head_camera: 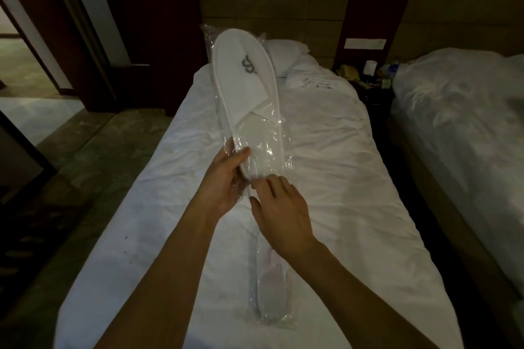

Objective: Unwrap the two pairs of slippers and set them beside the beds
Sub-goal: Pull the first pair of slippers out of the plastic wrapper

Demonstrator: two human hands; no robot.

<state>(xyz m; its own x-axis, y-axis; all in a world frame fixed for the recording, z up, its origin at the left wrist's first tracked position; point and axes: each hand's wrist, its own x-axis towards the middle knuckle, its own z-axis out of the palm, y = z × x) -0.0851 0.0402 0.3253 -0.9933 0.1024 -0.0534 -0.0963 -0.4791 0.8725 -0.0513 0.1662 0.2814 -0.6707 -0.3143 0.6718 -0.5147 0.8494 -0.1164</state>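
From the head camera, the left hand [226, 178] is gripping the heel end of a wrapped pair of slippers [246, 87], thumb pressing on top and fingers curling underneath; the pack is standing up over the bed [340, 164], its toe end pointing toward twelve o'clock, a grey logo showing on the white upper through the clear plastic wrap [286, 170]. The right hand [283, 215] is sitting at about four o'clock from the left one, fingertips pinching the wrap at the heel edge; the two hands are working close together, almost touching. A second wrapped pair [270, 300] is lying flat on the sheet at six o'clock, partly hiding under the right forearm. A pillow [286, 56] is resting at the head of the bed, around one o'clock; a second bed [459, 121] is lying at three o'clock, with a cluttered nightstand [368, 76] sitting between the two.
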